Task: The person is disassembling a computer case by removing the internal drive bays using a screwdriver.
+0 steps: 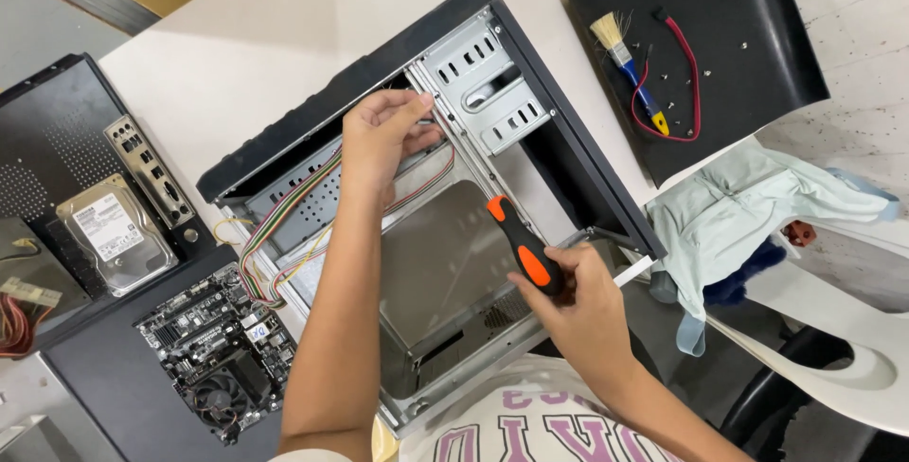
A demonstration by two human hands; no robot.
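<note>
An open computer case (445,225) lies on a pale worktop (265,36) (tiled floor at right). The left hand (379,135) pinches something hidden inside the case; the right hand (578,296) grips an orange-and-black screwdriver (521,246), its tip hard to see.

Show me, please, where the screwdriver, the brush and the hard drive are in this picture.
Screwdriver (524,252): head view, on its orange and black handle.
Brush (630,72): head view, on its blue handle below the bristles.
Hard drive (115,232): head view, on its silver top face.

Open case floor (445,263) beside cable bundle (284,225)
</note>
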